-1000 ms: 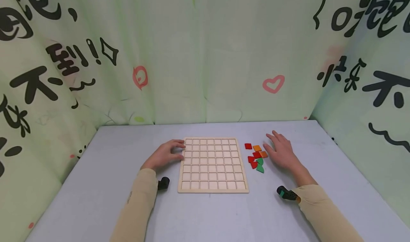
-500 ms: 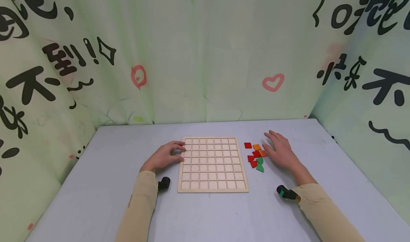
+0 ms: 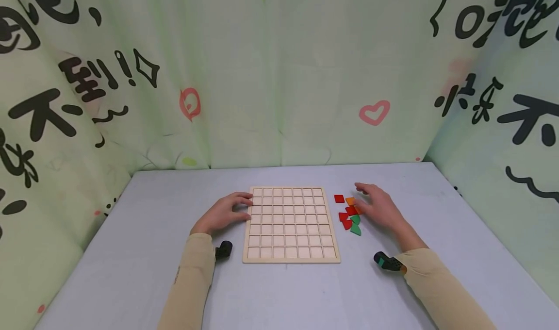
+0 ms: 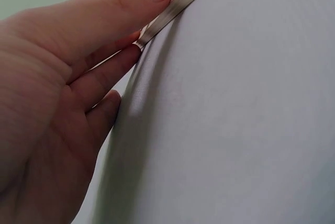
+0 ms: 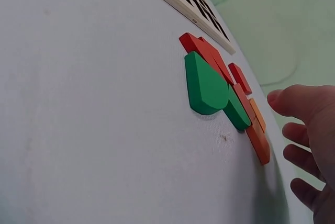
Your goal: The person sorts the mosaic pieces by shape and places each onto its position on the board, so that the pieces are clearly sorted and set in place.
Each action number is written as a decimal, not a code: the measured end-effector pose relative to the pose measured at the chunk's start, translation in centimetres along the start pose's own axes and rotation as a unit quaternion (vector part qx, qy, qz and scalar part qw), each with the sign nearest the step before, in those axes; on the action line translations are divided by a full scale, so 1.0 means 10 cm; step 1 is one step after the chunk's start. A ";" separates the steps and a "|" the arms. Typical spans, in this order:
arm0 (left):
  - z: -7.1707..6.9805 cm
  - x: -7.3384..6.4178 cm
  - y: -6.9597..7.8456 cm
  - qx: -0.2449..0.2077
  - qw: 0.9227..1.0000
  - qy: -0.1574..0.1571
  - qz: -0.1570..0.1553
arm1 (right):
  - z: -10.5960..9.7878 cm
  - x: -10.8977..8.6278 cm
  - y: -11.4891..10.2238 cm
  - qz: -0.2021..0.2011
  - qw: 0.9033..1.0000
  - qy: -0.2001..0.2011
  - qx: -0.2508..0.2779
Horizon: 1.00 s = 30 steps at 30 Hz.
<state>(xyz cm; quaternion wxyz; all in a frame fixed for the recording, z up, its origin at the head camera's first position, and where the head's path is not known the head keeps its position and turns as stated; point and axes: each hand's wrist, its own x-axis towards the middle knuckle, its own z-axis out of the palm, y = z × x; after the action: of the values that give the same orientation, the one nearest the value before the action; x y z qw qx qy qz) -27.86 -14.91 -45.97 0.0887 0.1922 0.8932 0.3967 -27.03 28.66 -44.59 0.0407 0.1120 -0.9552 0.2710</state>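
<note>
Head view: L hand (image 3: pixel 223 212) was at the L edge of the gridded board (image 3: pixel 290 224), mid-desk (image 3: pixel 305 296), thumb & fingers spread along the rim. R hand (image 3: pixel 379 207) hovered over the R side of the coloured tiles (image 3: pixel 351 210), R of the board; fingers loosely apart & pointing L, R sleeve (image 3: pixel 443 288) angled in from lower R.

L wrist view: thumb straight, tip at the board's rim, one fingertip by the same rim, lowest visible finger apart from it.

R wrist view: thumb & fingers slightly bent, gaps between, tips near the orange tiles but apart.
</note>
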 end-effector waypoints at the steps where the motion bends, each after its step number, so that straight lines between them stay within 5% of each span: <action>1: 0.00 0.00 0.00 -0.001 1.000 0.000 -0.001 | 0.01 0.01 0.00 -0.003 1.000 -0.001 0.001; 30: 0.01 0.00 -0.03 -0.001 1.000 -0.001 0.002 | 0.19 0.21 -0.16 -0.033 0.998 -0.009 -0.045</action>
<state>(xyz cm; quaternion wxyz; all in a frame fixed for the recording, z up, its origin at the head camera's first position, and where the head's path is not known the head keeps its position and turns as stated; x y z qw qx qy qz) -27.93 -15.09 -46.26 0.0895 0.1941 0.8922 0.3978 -28.74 25.90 -45.06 0.0461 0.1444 -0.9624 0.2253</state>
